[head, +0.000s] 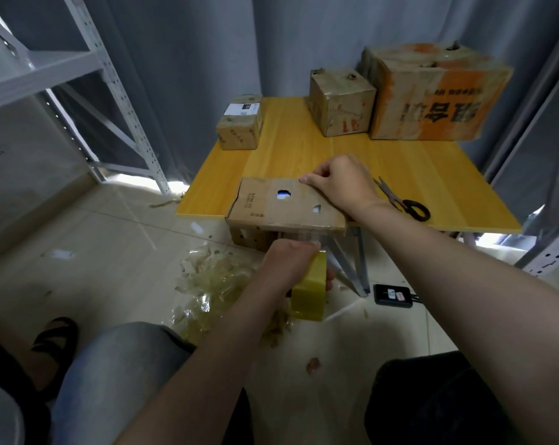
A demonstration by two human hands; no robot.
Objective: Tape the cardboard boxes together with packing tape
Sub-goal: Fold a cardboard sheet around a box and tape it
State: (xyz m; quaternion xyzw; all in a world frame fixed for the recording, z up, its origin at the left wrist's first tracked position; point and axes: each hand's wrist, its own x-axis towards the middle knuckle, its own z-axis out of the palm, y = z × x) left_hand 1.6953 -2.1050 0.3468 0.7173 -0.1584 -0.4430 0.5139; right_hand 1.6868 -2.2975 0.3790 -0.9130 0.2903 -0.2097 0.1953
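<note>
A brown cardboard box [271,207] with a torn hole in its top sits at the front edge of the yellow table [400,175], partly overhanging it. My right hand [339,181] lies on the box's far right corner, fingers curled over the edge. My left hand [287,264] grips a yellow roll of packing tape [310,293] below the table's edge. A clear strip of tape runs from the roll up to the box's near side.
Black-handled scissors [406,200] lie right of the box. A small box [239,126] stands at the back left, a medium box [340,104] and a large orange-printed box [432,94] at the back right. Tape scraps [214,284] and a black device [393,295] lie on the floor.
</note>
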